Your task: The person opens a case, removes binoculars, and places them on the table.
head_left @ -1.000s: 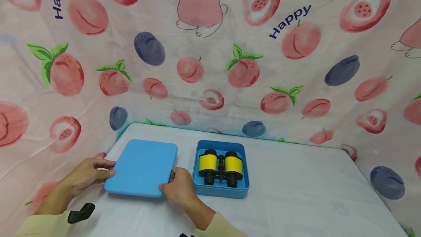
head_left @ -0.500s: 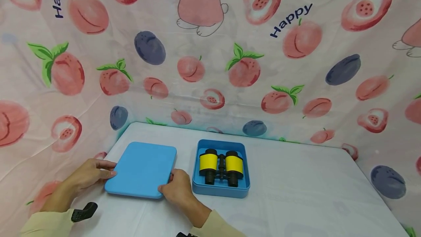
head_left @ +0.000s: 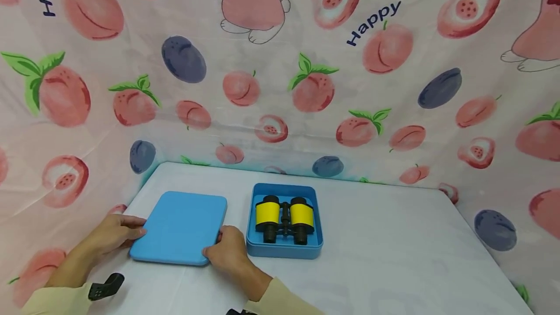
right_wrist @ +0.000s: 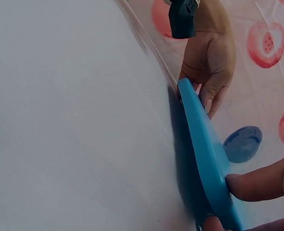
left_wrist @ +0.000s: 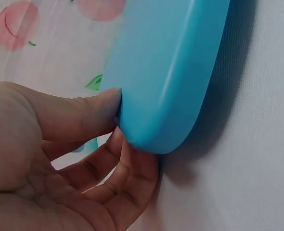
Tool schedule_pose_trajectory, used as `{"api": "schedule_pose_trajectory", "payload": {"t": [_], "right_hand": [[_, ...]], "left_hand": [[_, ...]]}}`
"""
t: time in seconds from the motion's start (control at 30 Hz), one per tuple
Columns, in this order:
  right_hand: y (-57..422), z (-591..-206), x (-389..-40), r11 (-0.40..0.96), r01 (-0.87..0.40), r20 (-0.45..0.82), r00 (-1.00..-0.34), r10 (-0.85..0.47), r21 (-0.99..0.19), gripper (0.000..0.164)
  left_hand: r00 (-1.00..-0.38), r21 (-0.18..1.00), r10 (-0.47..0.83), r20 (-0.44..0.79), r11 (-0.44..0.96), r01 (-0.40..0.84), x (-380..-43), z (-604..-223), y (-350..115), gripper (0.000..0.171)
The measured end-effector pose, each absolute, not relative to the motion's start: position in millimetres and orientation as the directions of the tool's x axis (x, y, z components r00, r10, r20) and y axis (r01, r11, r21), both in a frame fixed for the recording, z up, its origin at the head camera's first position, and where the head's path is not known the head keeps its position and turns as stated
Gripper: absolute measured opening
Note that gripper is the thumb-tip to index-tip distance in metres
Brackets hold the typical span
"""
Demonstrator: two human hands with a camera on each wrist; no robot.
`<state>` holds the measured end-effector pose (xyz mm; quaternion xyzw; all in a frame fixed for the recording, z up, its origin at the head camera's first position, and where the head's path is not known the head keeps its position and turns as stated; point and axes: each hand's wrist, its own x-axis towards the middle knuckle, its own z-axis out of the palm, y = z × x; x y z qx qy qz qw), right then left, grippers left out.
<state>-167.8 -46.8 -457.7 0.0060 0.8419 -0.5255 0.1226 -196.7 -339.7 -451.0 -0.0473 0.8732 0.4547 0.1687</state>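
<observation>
One smooth blue rounded-square lid, left part of white counter; fingers of left hand and right hand pinch its edges. Likely positioning it; next move needs level, paired control. Alongside: open blue box, black-and-yellow binoculars inside.

A pale pink cloth, printed with peaches and dark blue plums, walls the scene from nine o'clock through twelve to three. A pink rabbit sits at twelve, "Happy" lettering at one and ten. Toward six spreads a white surface, softly lit.
</observation>
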Motion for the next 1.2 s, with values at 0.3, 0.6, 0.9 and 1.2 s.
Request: {"api": "schedule_pose_trajectory", "payload": {"t": [0.3,0.6,0.9,1.2], "right_hand": [[-46,-456,-162,0.545,0.063,-0.149,-0.982,-0.114,-0.836,0.053],[-31,-434,-151,0.364,0.061,-0.131,-0.977,-0.169,-0.929,0.060],[-9,-419,-147,0.306,0.075,-0.126,-0.980,-0.151,-0.949,0.059],[15,-409,-146,0.327,0.021,-0.064,-0.991,-0.121,-0.945,0.055]], "left_hand": [[-0.943,0.710,-0.001,-0.333,0.658,-0.251,-189,-448,-333,0.054],[-0.974,0.702,-0.089,-0.210,0.680,-0.213,-176,-427,-299,0.066],[-0.988,0.799,-0.028,-0.150,0.586,-0.138,-162,-417,-260,0.066],[-0.985,0.868,0.062,-0.160,0.485,-0.111,-156,-401,-218,0.069]]}}
